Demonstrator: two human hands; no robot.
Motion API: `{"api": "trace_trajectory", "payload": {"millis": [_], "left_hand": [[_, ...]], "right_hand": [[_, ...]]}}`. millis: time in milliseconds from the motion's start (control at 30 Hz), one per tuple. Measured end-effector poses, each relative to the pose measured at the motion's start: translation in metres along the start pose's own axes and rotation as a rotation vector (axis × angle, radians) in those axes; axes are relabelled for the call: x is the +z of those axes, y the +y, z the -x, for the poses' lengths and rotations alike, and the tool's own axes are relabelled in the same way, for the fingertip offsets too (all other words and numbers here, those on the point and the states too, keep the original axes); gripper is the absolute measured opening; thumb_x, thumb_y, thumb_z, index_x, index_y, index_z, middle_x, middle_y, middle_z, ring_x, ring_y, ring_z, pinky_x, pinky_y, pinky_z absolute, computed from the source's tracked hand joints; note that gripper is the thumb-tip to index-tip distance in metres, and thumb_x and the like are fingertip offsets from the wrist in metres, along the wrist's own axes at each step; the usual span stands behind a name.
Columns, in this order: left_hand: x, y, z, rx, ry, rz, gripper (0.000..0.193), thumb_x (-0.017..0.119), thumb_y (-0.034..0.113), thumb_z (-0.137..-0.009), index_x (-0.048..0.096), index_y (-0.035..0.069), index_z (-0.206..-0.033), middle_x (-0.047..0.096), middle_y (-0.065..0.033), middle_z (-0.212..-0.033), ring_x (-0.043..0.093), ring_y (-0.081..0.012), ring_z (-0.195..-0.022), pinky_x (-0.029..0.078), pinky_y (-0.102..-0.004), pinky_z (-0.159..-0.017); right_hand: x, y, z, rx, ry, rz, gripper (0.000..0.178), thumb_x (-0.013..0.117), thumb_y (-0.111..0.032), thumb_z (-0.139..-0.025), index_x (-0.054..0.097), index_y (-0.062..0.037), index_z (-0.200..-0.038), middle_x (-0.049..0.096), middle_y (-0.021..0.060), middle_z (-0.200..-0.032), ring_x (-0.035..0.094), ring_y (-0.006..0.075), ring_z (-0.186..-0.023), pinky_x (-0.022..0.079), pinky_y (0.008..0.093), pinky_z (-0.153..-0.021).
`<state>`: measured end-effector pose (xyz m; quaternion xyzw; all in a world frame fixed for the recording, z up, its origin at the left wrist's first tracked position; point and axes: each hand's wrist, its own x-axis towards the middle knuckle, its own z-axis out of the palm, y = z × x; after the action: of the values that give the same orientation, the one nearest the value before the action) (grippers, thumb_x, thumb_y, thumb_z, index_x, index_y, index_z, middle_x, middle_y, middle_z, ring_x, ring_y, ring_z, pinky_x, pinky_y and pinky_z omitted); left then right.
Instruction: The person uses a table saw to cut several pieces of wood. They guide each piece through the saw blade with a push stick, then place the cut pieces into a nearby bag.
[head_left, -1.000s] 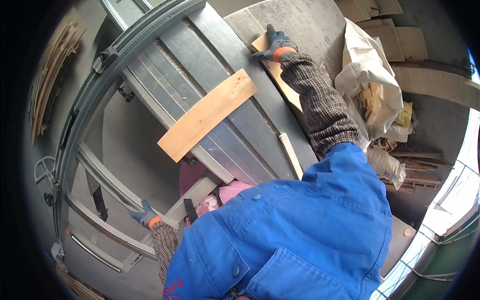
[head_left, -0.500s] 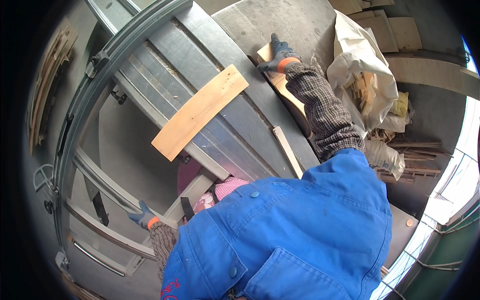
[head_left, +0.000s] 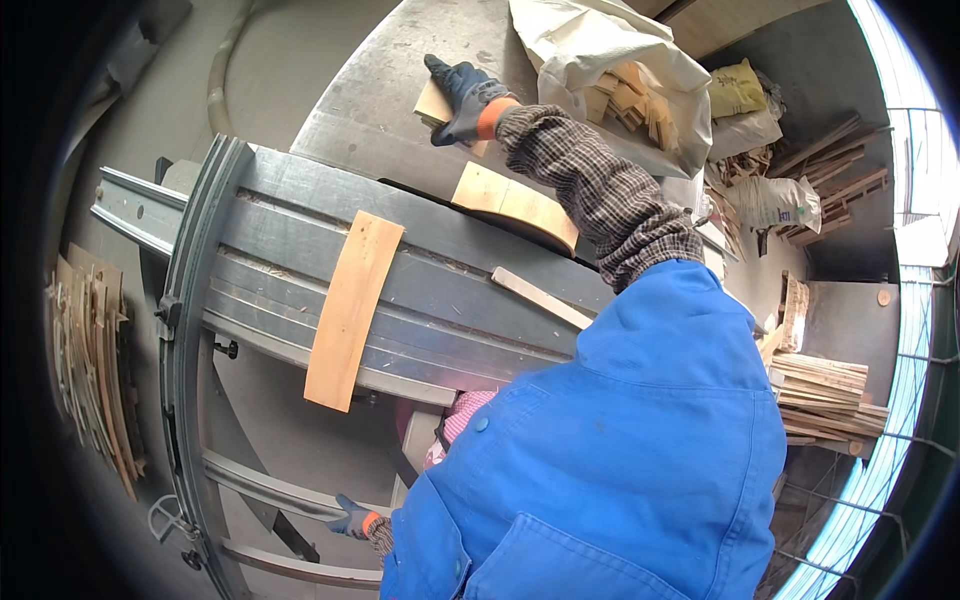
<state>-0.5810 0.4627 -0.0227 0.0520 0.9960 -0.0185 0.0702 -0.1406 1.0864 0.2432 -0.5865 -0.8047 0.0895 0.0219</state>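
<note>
My right hand [head_left: 468,100], in a grey glove with an orange cuff, is closed on a short wood offcut [head_left: 431,106] above the grey steel table [head_left: 365,110]. Nearer to me, a curved wooden piece [head_left: 515,207] lies along the dark slot. A longer, slightly curved board [head_left: 352,312] lies across the grooved metal sliding table [head_left: 290,215], its near end overhanging the edge. My left hand [head_left: 352,518], gloved alike, is at a metal rail [head_left: 270,490] of the side frame, fingers around it as far as they show.
A narrow wood strip [head_left: 541,297] lies on the sliding table. Beyond my right arm stands a white sack [head_left: 620,50] of offcuts. Stacked wood strips [head_left: 820,390] lie at right, and thin boards [head_left: 100,370] lean at left. A metal fence [head_left: 190,300] crosses the sliding table's left end.
My right hand has moved from beside the slot out over the far table, carrying the offcut away from the curved piece. My view has turned; my left hand stays at the rail.
</note>
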Motion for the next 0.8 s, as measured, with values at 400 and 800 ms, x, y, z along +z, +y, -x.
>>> {"api": "trace_trajectory", "payload": {"millis": [400,800], "left_hand": [[-0.028,0.019,0.005,-0.186,-0.134,0.093,0.104,0.061,0.074,-0.084,0.028,0.006,-0.154,0.047,-0.0252,-0.144,0.057,-0.041,-0.124,0.051,-0.0486,-0.101],[-0.002,0.026,0.0,-0.221,-0.188,0.015,0.11,0.058,0.077,-0.083,0.022,0.004,-0.156,0.045,-0.0274,-0.146,0.056,-0.0447,-0.125,0.053,-0.0491,-0.1]], "right_hand": [[-0.09,0.264,0.112,0.517,0.201,0.504,0.116,0.084,-0.052,-0.069,0.022,-0.0165,-0.16,0.04,0.0151,-0.155,0.043,0.0334,-0.14,0.037,0.0419,-0.117],[-0.035,0.255,0.175,0.046,0.184,0.297,0.062,0.07,-0.038,-0.089,0.049,-0.0276,-0.146,0.057,0.0092,-0.14,0.055,0.0327,-0.127,0.045,0.0451,-0.106]]}}
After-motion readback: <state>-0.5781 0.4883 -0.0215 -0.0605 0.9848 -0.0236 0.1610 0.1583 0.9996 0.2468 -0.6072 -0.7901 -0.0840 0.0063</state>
